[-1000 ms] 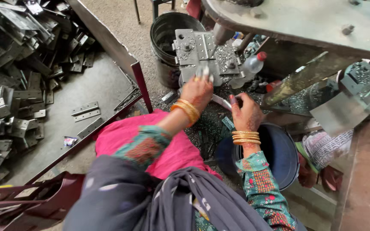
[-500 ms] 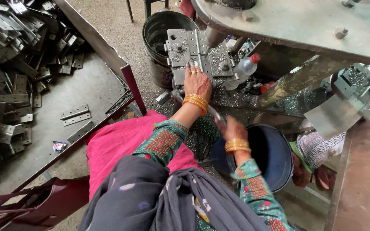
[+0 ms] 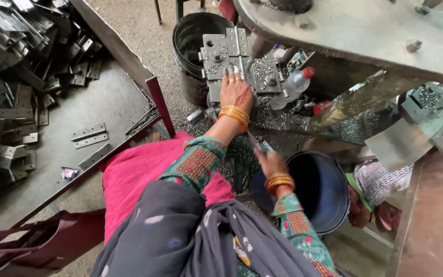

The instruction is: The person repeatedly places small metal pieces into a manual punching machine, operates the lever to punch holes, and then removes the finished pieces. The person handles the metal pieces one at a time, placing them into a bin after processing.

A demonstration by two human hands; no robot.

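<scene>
Resting under the left hand [image 3: 235, 91]: metal hinge plate [image 3: 238, 47].

We see soft, even daylight across the frame, bright without harsh glare. Shadows stay faint; the darkest spots sit inside the black bucket [image 3: 198, 38] at upper centre and the blue bucket [image 3: 319, 190] at lower right. Straight edges bow toward the corners from a wide lens. The dark cloth along the bottom edge looks soft.

The right hand [image 3: 268, 161] blurs, hiding whatever metal strip it grips.
</scene>
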